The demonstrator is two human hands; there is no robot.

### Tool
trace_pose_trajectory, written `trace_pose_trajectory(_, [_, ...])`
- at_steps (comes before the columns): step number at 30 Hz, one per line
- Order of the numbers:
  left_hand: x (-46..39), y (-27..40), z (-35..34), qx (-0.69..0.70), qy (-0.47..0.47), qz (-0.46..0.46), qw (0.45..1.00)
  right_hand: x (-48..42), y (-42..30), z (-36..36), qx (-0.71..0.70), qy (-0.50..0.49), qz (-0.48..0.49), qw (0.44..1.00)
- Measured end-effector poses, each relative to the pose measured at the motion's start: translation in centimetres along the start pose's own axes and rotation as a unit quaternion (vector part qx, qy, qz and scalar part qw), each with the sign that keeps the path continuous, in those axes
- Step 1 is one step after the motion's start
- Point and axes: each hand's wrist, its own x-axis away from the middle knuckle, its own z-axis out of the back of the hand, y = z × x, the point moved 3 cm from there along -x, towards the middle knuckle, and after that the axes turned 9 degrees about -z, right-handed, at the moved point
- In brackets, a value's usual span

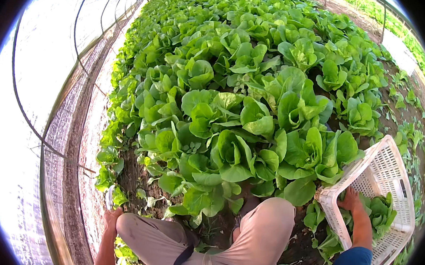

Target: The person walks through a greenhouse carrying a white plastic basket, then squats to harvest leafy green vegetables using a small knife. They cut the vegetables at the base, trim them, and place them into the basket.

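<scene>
My left hand, beside my left knee, is closed around a tool with a curved, pale metal blade; its handle is hidden in my fist. My right hand reaches inside a white plastic crate with slotted walls, near its left wall. Cut leafy greens lie in the crate by my right wrist; whether my fingers grip anything there is hard to tell. Broad-leaved green heads, like lettuce or pak choi, grow densely just ahead of my knees.
Plastic sheeting on curved hoops walls the left side, with a strip along its foot. Loose leaves lie on the soil left of the crate. Low plants grow at right.
</scene>
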Motion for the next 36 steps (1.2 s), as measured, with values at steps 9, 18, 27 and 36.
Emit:
trace_pose_trajectory(9, [0.6,-1.0,-0.5,0.067,-0.080,0.012,0.994,1.1,5.3,9.3,0.031,0.259,0.016,0.965])
trace_pose_trajectory(18, [-2.9,-14.1,-7.8,0.015,-0.144,0.030,0.989,19.9,-6.8,26.4,-0.286,0.390,0.142,0.863])
trace_pose_trajectory(27, [-3.2,-19.1,-19.1,0.132,-0.224,0.017,0.965,37.0,-51.8,13.6,-0.002,0.075,0.517,0.853])
trace_pose_trajectory(36, [-4.7,-22.7,-21.8,0.281,-0.128,0.127,0.943,38.5,-79.8,-16.0,0.188,-0.049,0.715,0.672])
